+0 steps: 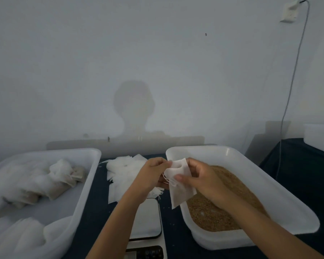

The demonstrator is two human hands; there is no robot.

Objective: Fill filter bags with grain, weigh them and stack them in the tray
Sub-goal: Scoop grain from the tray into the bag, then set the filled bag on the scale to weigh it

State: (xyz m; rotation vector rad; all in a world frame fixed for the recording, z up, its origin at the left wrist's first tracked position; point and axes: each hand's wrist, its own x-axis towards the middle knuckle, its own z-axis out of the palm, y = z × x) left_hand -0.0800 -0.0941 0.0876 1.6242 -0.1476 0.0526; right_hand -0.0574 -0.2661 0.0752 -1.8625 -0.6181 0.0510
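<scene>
1. Both hands pinch one empty filter bag (pixel 179 181) above the grain tray's (pixel 269 186) near edge: left hand (pixel 153 174) at its mouth, right hand (pixel 198 177) beside.
2. Spread the mouth wide before scooping grain (pixel 223 212).

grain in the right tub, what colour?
Golden brown grain, in the white tub; head view shows it.
</scene>
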